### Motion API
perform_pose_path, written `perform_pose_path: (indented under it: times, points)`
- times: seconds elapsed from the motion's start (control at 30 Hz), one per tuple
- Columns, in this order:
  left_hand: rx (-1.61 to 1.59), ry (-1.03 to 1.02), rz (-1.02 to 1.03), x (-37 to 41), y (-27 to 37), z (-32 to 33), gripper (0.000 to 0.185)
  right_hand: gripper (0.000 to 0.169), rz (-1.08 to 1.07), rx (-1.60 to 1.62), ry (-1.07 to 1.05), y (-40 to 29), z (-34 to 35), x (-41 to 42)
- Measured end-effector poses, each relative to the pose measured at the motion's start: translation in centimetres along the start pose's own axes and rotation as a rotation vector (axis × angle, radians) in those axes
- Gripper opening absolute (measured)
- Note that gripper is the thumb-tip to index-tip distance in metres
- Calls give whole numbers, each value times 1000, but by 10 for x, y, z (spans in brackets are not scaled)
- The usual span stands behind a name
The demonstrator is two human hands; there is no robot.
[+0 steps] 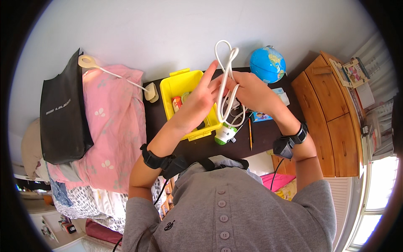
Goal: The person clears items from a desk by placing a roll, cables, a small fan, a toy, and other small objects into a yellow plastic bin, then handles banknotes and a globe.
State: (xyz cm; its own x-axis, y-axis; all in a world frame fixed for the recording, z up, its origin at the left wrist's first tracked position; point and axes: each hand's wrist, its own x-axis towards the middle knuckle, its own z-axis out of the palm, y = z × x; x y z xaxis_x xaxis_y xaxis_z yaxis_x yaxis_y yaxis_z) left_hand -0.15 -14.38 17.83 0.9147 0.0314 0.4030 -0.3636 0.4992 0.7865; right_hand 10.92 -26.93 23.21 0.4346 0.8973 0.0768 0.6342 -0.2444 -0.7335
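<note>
A white cable point(223, 94), gathered in long loops, is held up over the dark desk. My right hand point(252, 89) pinches the bundle near its middle from the right. My left hand point(201, 97) meets it from the left, index finger stretched upward and the other fingers at the loops, partly hidden behind them. Below my left forearm stands a yellow plastic bin point(181, 82) with a red packet point(177, 103) and other small items inside. Beneath the hanging loops lie a white plug-like piece point(234, 104) and a green and white rounded object point(225, 134).
A globe point(268, 64) stands at the back right, near a blue box point(261, 117). A pencil point(250, 134) lies on the desk point(201, 150). At left, a desk lamp point(151, 93) borders a pink-covered bed point(116, 126) and black bag point(64, 116). Wooden drawers point(327, 119) stand right.
</note>
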Motion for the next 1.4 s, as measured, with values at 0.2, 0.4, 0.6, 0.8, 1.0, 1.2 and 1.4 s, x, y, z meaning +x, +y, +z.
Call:
perform_pose_path:
  times: [0.2, 0.4, 0.6, 0.8, 1.0, 1.2, 1.4]
  points:
    - [224, 42, -61, 3, 20, 24, 110, 22, -183, -290, 68, -8, 7, -5]
    - [455, 123, -83, -11, 18, 28, 94, 28, -41, -564, 136, -13, 3, -8]
    - [322, 247, -165, 7, 20, 10, 56, 28, -94, -548, 73, -10, 13, -10]
    - [23, 140, -131, 14, 12, 0, 47, 32, -61, -443, -128, -17, 14, -10]
    - [-225, 234, 9, 17, 22, -7, 32, 29, 10, -94, -256, -25, 3, -12]
    - [-781, 46, 129, 13, 99, -41, 28, 38, -70, 494, -381, -5, -18, -29]
    - [-921, 71, 164, -2, 161, -60, 27, 35, 61, 500, -540, 63, -3, -36]
